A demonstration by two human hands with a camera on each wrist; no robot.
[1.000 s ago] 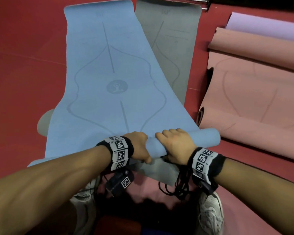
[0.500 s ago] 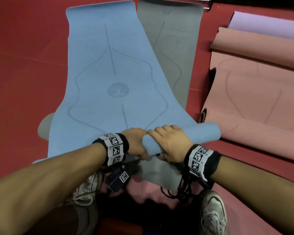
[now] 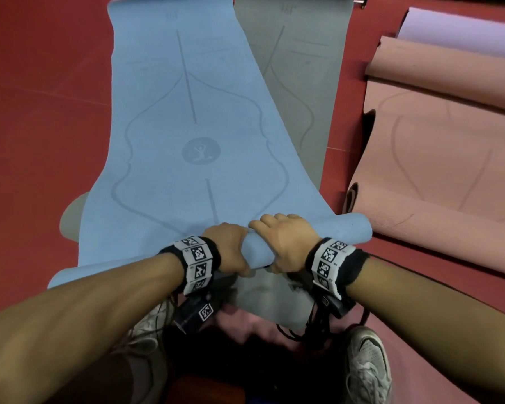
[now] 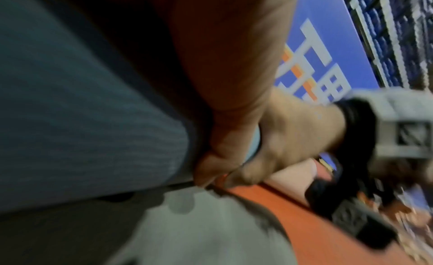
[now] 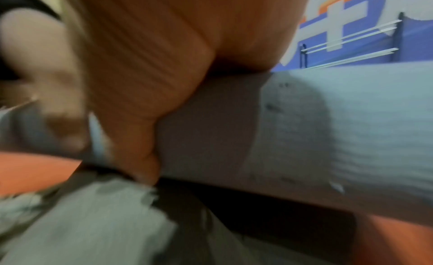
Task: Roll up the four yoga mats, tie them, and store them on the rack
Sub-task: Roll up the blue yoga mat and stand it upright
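Your left hand (image 3: 231, 249) and right hand (image 3: 289, 243) wrap curled fingers around the blue mat (image 3: 187, 112) roll, lower centre.

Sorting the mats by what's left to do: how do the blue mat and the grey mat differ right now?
The blue mat lies on top, its near end rolled into a tube gripped by the left hand and right hand. The grey mat lies flat beneath, untouched. Both carry the same line markings.

The left hand (image 4: 225, 120) and the right hand (image 4: 281, 139) grip the rolled blue mat (image 4: 82, 120) side by side. A grey mat (image 4: 187, 232) lies below on the red floor (image 4: 293, 213). The picture is blurred.
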